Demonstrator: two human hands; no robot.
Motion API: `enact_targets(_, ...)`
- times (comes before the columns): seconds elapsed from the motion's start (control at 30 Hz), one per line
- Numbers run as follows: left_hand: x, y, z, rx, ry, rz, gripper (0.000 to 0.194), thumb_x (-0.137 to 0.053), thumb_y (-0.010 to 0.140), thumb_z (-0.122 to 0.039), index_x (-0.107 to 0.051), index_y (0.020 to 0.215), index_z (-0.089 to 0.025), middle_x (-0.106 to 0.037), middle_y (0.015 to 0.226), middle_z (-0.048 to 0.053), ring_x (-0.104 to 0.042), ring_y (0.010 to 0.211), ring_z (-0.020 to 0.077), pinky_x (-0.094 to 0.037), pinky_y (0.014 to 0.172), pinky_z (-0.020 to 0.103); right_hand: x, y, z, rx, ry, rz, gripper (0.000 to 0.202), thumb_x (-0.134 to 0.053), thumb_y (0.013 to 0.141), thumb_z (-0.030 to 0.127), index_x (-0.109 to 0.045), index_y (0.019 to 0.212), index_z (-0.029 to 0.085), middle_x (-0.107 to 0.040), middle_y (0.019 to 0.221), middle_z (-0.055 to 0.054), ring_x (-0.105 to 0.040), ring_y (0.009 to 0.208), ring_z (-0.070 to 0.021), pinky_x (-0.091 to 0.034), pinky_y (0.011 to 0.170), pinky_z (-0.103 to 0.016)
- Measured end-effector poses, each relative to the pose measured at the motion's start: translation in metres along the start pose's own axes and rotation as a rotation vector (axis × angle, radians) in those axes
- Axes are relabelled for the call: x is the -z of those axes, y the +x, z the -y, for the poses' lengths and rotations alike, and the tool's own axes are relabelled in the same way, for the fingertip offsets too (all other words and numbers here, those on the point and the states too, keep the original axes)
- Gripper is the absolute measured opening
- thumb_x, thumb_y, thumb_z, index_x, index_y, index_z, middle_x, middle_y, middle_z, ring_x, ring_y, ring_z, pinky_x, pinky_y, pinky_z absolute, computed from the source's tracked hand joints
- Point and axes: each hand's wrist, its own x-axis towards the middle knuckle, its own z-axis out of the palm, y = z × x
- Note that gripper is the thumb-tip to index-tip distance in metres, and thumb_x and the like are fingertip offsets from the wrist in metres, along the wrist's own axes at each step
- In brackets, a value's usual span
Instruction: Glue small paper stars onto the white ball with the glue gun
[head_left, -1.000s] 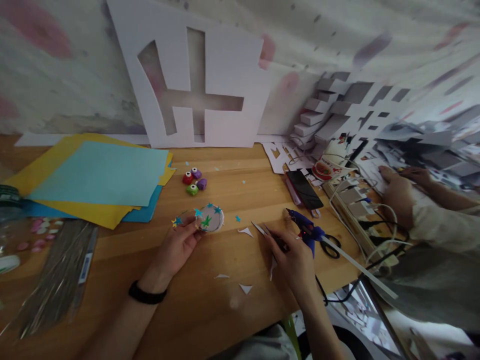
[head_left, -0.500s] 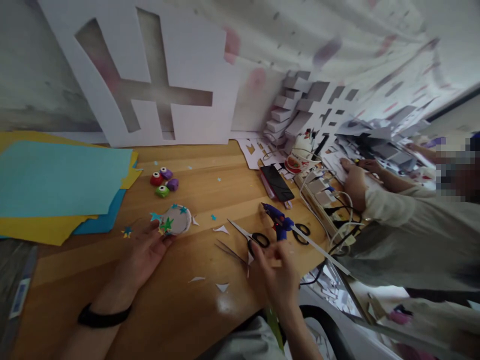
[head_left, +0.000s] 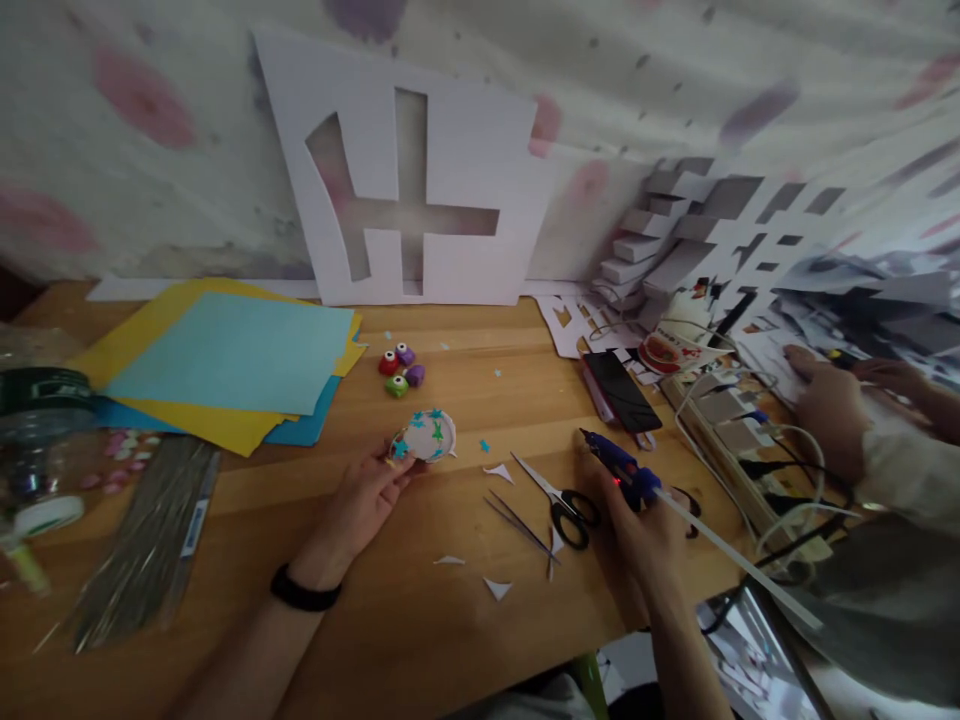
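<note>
My left hand (head_left: 373,497) pinches the near left edge of a small round white dish (head_left: 433,438) with a pale rim. Several blue and green paper stars (head_left: 417,420) lie on it. My right hand (head_left: 651,528) is wrapped round the handle of a blue glue gun (head_left: 619,462), whose nozzle points up and left over the table. A long white glue stick (head_left: 739,558) sticks out of its back. Just left of my right hand lie black-handled scissors (head_left: 574,515) and metal tweezers (head_left: 520,525). One loose blue star (head_left: 484,446) rests right of the dish.
White paper scraps (head_left: 497,588) dot the table. Behind are small eyed beads (head_left: 397,384), coloured paper sheets (head_left: 240,350) and a phone (head_left: 622,390). A power strip (head_left: 739,450) with cables runs along the right. Another person's hand (head_left: 829,405) works beyond it. A clear jar (head_left: 37,440) stands left.
My right hand has moved from beside the scissors to the glue gun and taken hold of it. The view has swung left. My left hand still has the dish.
</note>
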Motion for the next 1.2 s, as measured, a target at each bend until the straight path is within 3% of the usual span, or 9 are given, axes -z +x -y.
enact_targets(0.13, 0.0, 0.0, 0.002, -0.003, -0.001, 0.027, 0.03, -0.088, 0.056, -0.017, -0.075, 0.083, -0.018, -0.077, 0.087, 0.001, -0.072, 0.082, 0.0148, -0.059, 0.073, 0.022, 0.007, -0.004, 0.007, -0.072, 0.004, -0.053, 0.038, -0.062, 0.078, 0.059, -0.061, 0.071, 0.021, -0.06, 0.065, -0.004, -0.055, 0.062, -0.0234, -0.041, 0.058, -0.035)
enact_targets(0.23, 0.0, 0.0, 0.001, 0.023, 0.0, 0.018, 0.035, -0.089, 0.056, -0.017, -0.074, 0.088, -0.02, -0.078, 0.091, 0.002, -0.072, 0.085, 0.0162, -0.059, 0.072, 0.023, 0.02, -0.014, 0.027, -0.052, 0.109, -0.004, 0.032, -0.065, 0.081, 0.053, -0.062, 0.074, 0.022, -0.056, 0.059, 0.0, -0.053, 0.055, -0.0197, -0.042, 0.052, -0.032)
enact_targets(0.37, 0.001, -0.001, 0.001, 0.017, 0.066, 0.0, 0.042, -0.089, 0.054, -0.015, -0.073, 0.092, -0.021, -0.077, 0.092, 0.001, -0.071, 0.085, 0.0166, -0.059, 0.072, 0.024, 0.025, -0.028, 0.069, 0.065, 0.27, 0.101, 0.028, -0.063, 0.087, 0.047, -0.064, 0.073, 0.023, -0.058, 0.061, 0.001, -0.053, 0.053, -0.0165, -0.042, 0.05, -0.029)
enact_targets(0.5, 0.005, -0.001, 0.004, -0.004, 0.22, 0.049, 0.046, -0.088, 0.057, -0.019, -0.072, 0.1, -0.02, -0.075, 0.093, 0.001, -0.07, 0.086, 0.0181, -0.059, 0.077, 0.027, 0.013, -0.032, 0.102, 0.286, 0.384, 0.326, 0.027, -0.063, 0.089, 0.041, -0.06, 0.069, 0.022, -0.057, 0.062, 0.001, -0.055, 0.057, -0.0158, -0.043, 0.054, -0.029)
enact_targets(0.57, 0.006, -0.002, 0.004, -0.012, 0.316, 0.091, 0.049, -0.087, 0.061, -0.022, -0.07, 0.107, -0.02, -0.076, 0.096, 0.003, -0.071, 0.09, 0.0204, -0.059, 0.08, 0.031, 0.006, -0.031, 0.11, 0.371, 0.393, 0.38, 0.03, -0.062, 0.089, 0.042, -0.059, 0.068, 0.021, -0.057, 0.064, 0.0, -0.055, 0.062, -0.0167, -0.043, 0.058, -0.029)
enact_targets(0.8, 0.003, -0.007, -0.002, -0.001, 0.458, 0.125, 0.051, -0.085, 0.065, -0.018, -0.068, 0.113, -0.023, -0.08, 0.087, 0.002, -0.075, 0.081, 0.0204, -0.057, 0.08, 0.028, -0.005, -0.03, 0.115, 0.412, 0.282, 0.367, 0.042, -0.06, 0.089, 0.046, -0.044, 0.06, 0.021, -0.045, 0.059, 0.002, -0.048, 0.057, -0.0154, -0.036, 0.053, -0.029)
enact_targets(1.2, -0.001, -0.006, -0.001, 0.021, 0.366, 0.106, 0.05, -0.085, 0.061, -0.009, -0.071, 0.107, -0.024, -0.08, 0.09, 0.002, -0.076, 0.085, 0.0213, -0.058, 0.076, 0.026, -0.011, -0.027, 0.115, 0.434, 0.223, 0.389, 0.04, -0.06, 0.088, 0.047, -0.045, 0.06, 0.024, -0.045, 0.054, 0.003, -0.047, 0.053, -0.0171, -0.035, 0.05, -0.03)
